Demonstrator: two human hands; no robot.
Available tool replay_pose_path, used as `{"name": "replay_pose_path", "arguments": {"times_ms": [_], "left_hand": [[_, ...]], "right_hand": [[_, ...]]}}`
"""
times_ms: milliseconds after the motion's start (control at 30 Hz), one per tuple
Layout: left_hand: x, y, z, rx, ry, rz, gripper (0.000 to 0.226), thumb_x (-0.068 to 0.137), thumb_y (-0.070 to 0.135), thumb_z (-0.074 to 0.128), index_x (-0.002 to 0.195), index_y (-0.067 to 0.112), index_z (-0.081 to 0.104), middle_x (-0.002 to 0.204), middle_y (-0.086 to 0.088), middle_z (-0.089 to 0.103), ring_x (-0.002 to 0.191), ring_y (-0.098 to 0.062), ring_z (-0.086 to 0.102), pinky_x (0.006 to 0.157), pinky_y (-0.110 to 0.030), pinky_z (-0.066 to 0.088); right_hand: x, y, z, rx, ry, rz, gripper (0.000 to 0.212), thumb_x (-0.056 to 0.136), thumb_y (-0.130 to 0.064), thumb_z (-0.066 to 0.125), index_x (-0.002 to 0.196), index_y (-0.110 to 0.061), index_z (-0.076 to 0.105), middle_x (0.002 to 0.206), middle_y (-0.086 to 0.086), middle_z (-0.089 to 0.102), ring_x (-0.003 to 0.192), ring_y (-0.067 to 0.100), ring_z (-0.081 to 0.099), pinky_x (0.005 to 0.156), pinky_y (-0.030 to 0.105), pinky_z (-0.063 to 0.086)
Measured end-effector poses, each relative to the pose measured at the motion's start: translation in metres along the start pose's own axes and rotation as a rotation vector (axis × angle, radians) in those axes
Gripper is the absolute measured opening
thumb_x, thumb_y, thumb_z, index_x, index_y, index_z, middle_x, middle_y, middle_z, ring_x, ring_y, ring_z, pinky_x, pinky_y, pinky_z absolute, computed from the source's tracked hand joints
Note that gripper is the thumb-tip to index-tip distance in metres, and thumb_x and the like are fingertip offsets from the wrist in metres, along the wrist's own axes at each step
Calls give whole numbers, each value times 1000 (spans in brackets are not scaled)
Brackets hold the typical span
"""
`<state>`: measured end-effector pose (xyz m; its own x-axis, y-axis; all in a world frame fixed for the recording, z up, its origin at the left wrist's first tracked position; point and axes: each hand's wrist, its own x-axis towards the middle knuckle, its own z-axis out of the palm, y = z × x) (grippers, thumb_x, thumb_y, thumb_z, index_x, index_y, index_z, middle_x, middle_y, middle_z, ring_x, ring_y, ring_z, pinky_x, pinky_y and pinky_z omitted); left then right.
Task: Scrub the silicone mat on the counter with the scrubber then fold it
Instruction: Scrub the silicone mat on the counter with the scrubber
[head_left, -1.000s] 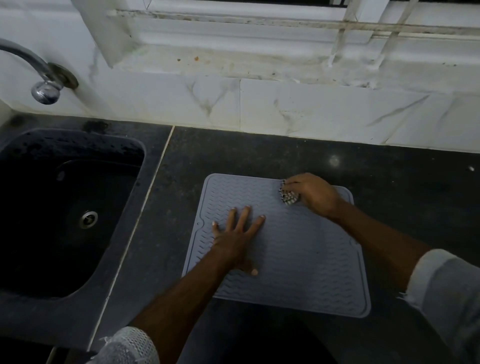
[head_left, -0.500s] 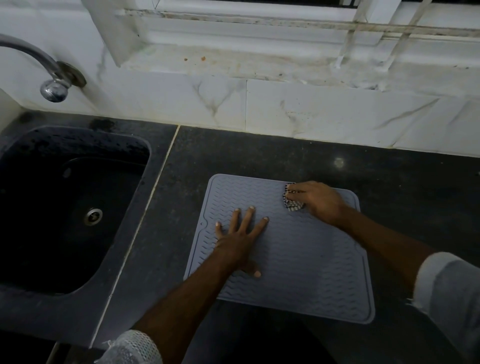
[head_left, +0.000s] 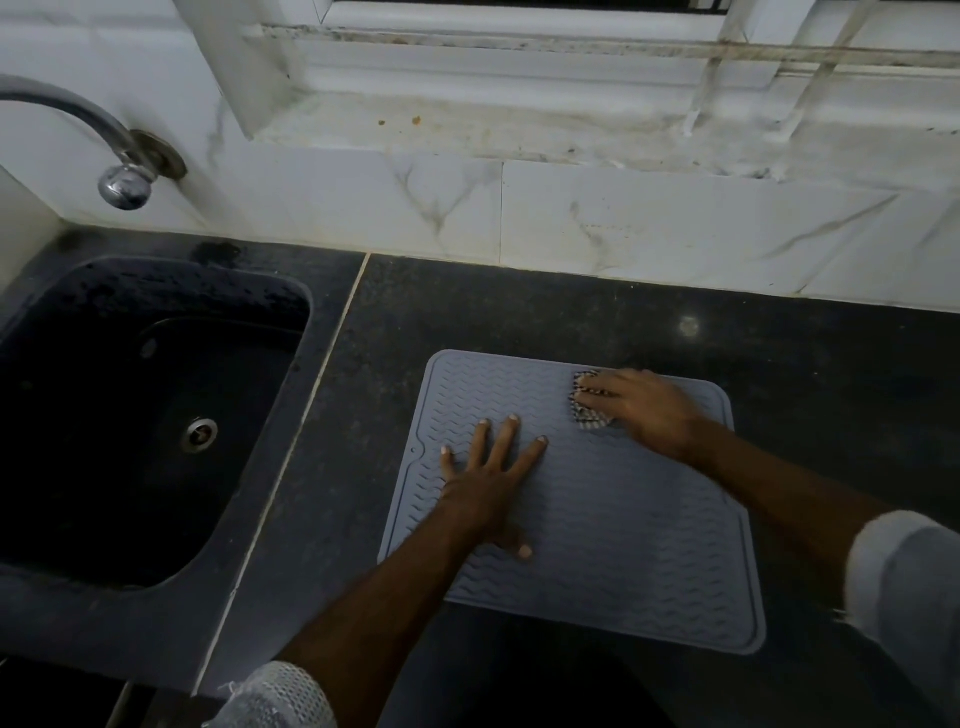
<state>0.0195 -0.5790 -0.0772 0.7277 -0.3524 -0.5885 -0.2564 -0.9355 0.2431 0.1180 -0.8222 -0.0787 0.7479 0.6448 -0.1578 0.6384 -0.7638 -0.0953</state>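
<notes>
on the dark counter (head_left: 519, 306), just right of the sink (head_left: 145, 415), the grey silicone mat (head_left: 623, 545) lies flat and unfolded with its ribbed face up. the left hand (head_left: 488, 478) rests on the mat's left half, fingers spread and straight, palm down, pinning it in place. the right hand (head_left: 644, 405) is near the mat's far right corner, its fingers laid over the scrubber (head_left: 587, 410) and pressing it onto the ribs; whether the thumb curls under the wad cannot be told. scrubbing looks under way, folding not yet begun. the likely trouble from here is the mat sliding or buckling on the smooth stone if the pinning hand eases while the scrubber pushes hard toward the wall. the small scrubber could also slip out from under the fingers when it catches on a rib, or run off the mat's edge onto the counter.
</notes>
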Motion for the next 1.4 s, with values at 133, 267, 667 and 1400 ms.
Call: {"name": "replay_pose_path", "arguments": {"times_ms": [133, 267, 667, 1400], "left_hand": [[0, 1, -2, 0, -8, -4, 132, 64, 49, 82, 145, 41, -22, 151, 0, -38, 137, -34, -34, 103, -73, -9], [1, 3, -3, 11, -27, -16, 132, 64, 49, 82, 145, 41, -22, 150, 0, -39, 137, -34, -34, 104, -74, -8], [-1, 1, -1, -12, -5, -7, 132, 63, 48, 82, 146, 41, -21, 151, 1, -38, 137, -34, -34, 103, -73, -10], [2, 2, -3, -8, -38, -22, 132, 64, 49, 82, 145, 42, -22, 150, 1, -40, 136, -34, -35, 103, -75, -9]], "right_hand": [[17, -6, -16, 41, 48, -3, 44, 89, -16, 56, 131, -22, 50, 140, 4, 49, 128, 24, 43, 108, 41, 30], [52, -35, -13, 50, 78, -74, 49, 90, -9, 52, 136, -22, 44, 147, 4, 40, 134, 26, 35, 109, 45, 31], [26, -12, -11, 70, 74, 30, 45, 87, -15, 56, 132, -21, 49, 140, 4, 49, 127, 26, 43, 106, 43, 31], [81, -60, -18, 37, 46, -72, 47, 91, -15, 51, 136, -23, 43, 148, 3, 37, 134, 26, 31, 107, 43, 26]]}}
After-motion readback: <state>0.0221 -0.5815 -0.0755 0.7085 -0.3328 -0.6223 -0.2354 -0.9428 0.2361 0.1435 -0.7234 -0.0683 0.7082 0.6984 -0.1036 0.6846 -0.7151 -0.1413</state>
